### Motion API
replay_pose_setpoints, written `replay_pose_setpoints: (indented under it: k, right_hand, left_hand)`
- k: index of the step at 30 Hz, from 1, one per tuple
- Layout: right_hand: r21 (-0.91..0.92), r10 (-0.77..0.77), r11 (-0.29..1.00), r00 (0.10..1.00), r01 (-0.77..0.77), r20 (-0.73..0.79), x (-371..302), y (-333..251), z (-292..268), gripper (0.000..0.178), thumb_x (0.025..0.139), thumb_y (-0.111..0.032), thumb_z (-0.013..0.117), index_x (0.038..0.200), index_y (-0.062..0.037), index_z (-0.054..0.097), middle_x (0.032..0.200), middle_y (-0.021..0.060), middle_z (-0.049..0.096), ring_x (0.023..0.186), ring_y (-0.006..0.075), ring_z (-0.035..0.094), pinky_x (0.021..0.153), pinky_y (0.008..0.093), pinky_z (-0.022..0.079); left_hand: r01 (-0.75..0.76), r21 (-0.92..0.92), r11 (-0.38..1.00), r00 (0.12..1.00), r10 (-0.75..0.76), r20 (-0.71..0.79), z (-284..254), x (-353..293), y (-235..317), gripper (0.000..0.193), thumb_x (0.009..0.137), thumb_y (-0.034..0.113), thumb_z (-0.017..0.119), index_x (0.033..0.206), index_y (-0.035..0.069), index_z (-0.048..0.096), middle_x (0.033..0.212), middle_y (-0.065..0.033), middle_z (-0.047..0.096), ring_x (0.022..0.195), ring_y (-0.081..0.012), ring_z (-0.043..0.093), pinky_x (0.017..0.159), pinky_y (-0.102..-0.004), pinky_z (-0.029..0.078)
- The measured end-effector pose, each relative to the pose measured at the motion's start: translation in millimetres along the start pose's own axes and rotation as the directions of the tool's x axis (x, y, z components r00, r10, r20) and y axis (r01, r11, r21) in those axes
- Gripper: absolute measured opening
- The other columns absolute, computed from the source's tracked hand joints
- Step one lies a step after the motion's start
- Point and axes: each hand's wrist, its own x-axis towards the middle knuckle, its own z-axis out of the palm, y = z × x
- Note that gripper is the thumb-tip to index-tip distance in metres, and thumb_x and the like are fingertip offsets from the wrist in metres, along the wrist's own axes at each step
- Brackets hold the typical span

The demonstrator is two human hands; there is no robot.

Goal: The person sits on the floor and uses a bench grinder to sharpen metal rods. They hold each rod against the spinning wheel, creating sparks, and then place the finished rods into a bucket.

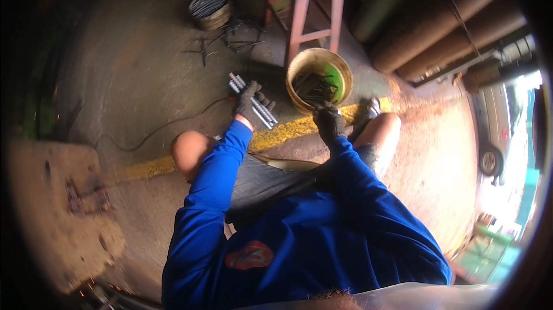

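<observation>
The left hand (247, 101) clamps ribbed metal rods (265, 116) slanting far-left to near-right through its grip, the bucket (333, 77) rightward, nearer the right hand (329, 124), whose closure cannot be told.

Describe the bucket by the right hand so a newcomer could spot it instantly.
Find the tall reddish stand on the floor. Just in front of it, near the painted yellow line, sits a wide-mouthed, pale yellowish bucket, by the gloved right hand. Bright green showing inside sets it apart from the container packed with rods farther off to the left.
</observation>
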Motion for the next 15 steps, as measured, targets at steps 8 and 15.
replay_pose_setpoints:
  k: [8,15]
  right_hand:
    - [0.975,0.689,0.034,0.712,-0.219,0.136,-15.2,-31.5,-28.7,0.026,0.093,-0.015,0.052,0.117,-0.007,0.051,0.075,0.0022,0.047,0.064,0.0134,0.046,0.056,0.0287,0.041]
    - [0.921,0.792,0.217,0.61,-0.323,0.027,-12.6,-47.9,-33.6,0.023,0.09,-0.024,0.059,0.11,-0.0117,0.06,0.081,-0.0019,0.054,0.074,0.0107,0.052,0.063,0.0264,0.043]
  left_hand:
    - [-0.006,-0.004,1.0,1.0,0.006,0.027,5.2,15.1,-18.9,0.021,0.085,0.037,0.062,0.081,0.018,0.054,0.064,0.0028,0.047,0.063,-0.0177,0.047,0.079,-0.0451,0.045]
    - [-0.076,-0.226,0.971,0.994,0.092,0.061,24.5,-13.9,-6.3,0.021,0.088,0.037,0.058,0.087,0.017,0.052,0.075,-0.0001,0.051,0.074,-0.0215,0.051,0.085,-0.0487,0.044]
